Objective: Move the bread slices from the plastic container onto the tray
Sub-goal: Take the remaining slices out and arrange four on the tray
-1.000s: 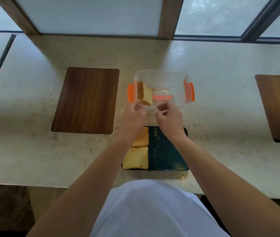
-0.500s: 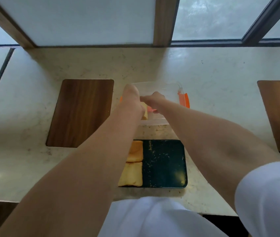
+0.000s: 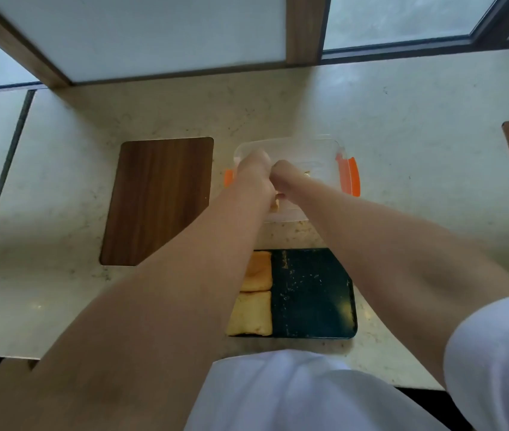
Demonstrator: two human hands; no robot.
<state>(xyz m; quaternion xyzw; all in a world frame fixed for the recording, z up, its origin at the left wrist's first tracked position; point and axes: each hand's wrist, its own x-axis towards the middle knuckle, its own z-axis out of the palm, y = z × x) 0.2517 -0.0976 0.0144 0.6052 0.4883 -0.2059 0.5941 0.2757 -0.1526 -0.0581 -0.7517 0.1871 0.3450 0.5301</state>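
Clear rectangular container [image 3: 318,150] (orange clips)

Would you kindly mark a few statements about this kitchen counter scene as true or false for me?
1. Two bread slices lie on the dark rectangular tray. True.
2. The slices fill the tray's right half. False: they lie along its left side; the right side holds only crumbs.
3. Both hands, the left hand and the right hand, reach into the clear plastic container with orange clips. True.
4. The container stands on the brown wooden board. False: it stands on the pale counter beside it.
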